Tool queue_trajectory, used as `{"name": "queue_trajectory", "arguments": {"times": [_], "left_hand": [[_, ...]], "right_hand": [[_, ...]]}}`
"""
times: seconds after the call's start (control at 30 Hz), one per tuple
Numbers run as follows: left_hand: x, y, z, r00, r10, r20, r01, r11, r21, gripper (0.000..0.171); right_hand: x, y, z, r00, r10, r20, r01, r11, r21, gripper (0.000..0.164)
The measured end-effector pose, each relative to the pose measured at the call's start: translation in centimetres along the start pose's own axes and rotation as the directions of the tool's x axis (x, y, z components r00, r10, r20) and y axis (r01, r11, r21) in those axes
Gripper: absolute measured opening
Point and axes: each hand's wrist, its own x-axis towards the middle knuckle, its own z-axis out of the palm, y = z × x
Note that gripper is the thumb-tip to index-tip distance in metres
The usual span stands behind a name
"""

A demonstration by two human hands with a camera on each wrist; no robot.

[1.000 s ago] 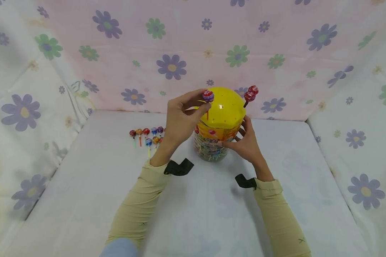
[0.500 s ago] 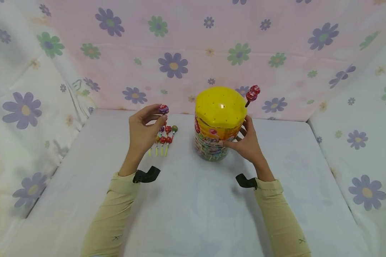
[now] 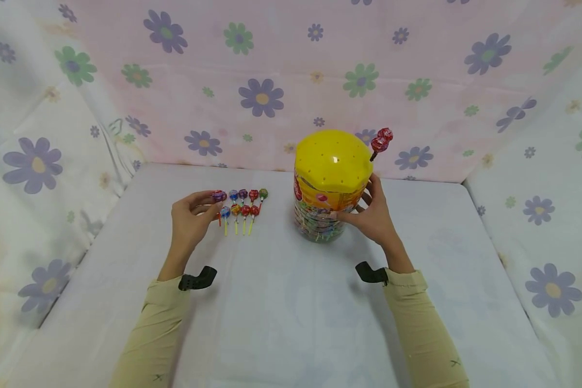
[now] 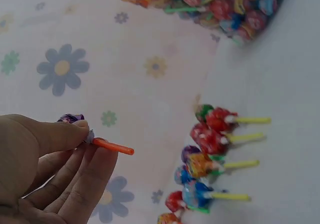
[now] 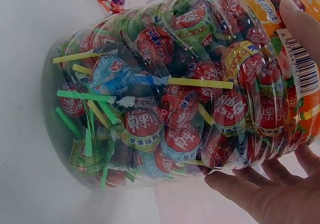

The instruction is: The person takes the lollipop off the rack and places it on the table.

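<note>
My left hand [image 3: 189, 223] pinches a lollipop [image 3: 219, 195] with a purple-and-red wrapper, at the left end of the laid-out lollipops. Its orange stick [image 4: 115, 147] points out past the fingers in the left wrist view. Two rows of wrapped lollipops [image 3: 245, 211], several in each, lie on the table beside that hand. My right hand [image 3: 375, 215] grips the side of a big clear jar [image 3: 317, 218] packed with lollipops, thumb in front and fingers behind. The jar stands upright under a yellow lid [image 3: 337, 156] dotted with small holes. Red lollipops [image 3: 380, 143] stick out at the lid's right edge.
A white cloth covers the table [image 3: 291, 312]. Flower-printed fabric [image 3: 291, 70] rises behind the table and along both sides. Each wrist carries a black mount, the left mount [image 3: 199, 278] and the right mount [image 3: 370, 273].
My left hand has moved from beside the yellow lid left and down to the rows on the table, still pinching the lollipop. The right hand keeps its hold on the jar.
</note>
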Motion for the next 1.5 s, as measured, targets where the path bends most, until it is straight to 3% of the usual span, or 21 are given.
{"name": "queue_trajectory", "arguments": {"times": [0.13,0.33,0.67,0.87,1.27,1.4,1.5], "left_hand": [[0.0,-2.0,-0.2,0.999,-0.043,-0.002,0.043,0.994,0.096,0.037],[0.3,-4.5,-0.3,0.993,-0.118,-0.01,0.119,0.984,0.136,0.035],[1.3,-7.3,0.3,0.993,-0.109,-0.053,0.118,0.966,0.229,0.033],[1.5,-7.7,0.4,0.991,-0.109,-0.079,0.126,0.959,0.255,0.033],[1.6,-7.5,0.4,0.992,-0.109,-0.07,0.125,0.946,0.3,0.035],[1.8,-6.5,0.0,0.996,-0.061,-0.069,0.078,0.956,0.282,0.033],[1.9,-4.9,0.1,0.998,0.032,-0.057,-0.017,0.971,0.239,0.031]], "right_hand": [[0.0,-0.1,0.0,1.0,-0.001,0.0,0.001,1.0,-0.002,0.102],[0.0,-0.2,0.0,1.0,0.019,-0.002,-0.019,1.0,-0.006,0.102],[0.0,0.0,0.0,0.999,0.038,0.001,-0.038,0.999,-0.013,0.102],[0.0,-0.1,0.0,0.998,0.063,0.001,-0.063,0.998,-0.017,0.103],[-0.1,0.1,0.1,0.999,0.046,-0.002,-0.046,0.999,-0.02,0.103],[-0.2,0.2,0.1,0.999,0.033,-0.004,-0.033,0.999,-0.015,0.103],[-0.3,0.3,0.1,1.0,0.016,-0.003,-0.017,1.0,-0.014,0.103]]}}
